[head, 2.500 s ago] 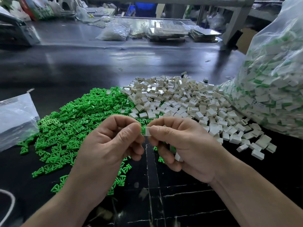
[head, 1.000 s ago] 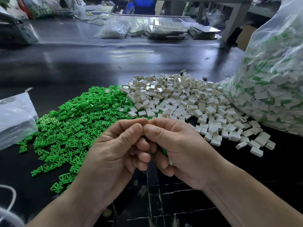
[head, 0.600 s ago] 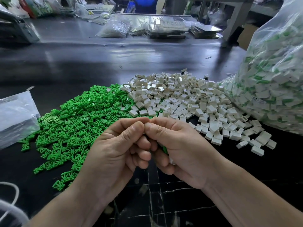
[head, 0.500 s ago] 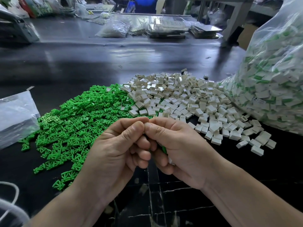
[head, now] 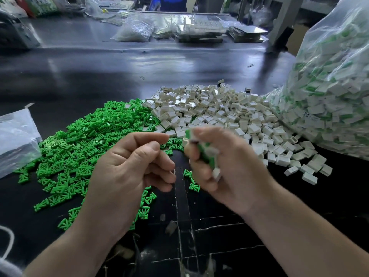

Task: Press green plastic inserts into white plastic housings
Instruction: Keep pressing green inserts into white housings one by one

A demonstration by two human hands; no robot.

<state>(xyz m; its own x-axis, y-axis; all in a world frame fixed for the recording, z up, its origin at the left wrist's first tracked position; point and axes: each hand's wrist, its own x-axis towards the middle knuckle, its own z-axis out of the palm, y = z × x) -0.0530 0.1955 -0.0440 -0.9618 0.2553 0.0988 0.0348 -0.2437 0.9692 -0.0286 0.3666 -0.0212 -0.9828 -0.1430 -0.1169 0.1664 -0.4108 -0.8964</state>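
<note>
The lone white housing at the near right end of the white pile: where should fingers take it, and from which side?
Pinch the white housing across its two long sides, from straight above. It lies flat on the table, a small box clear of its neighbours, so both sides are open. The right hand is full of green-and-white pieces.

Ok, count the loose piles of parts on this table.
2: the green inserts lie left, the white housings right of them, against the full bag. Others may be hidden.

Green inserts (head: pixel 83 148) lie heaped left of the piled white housings (head: pixel 219 110).
</note>
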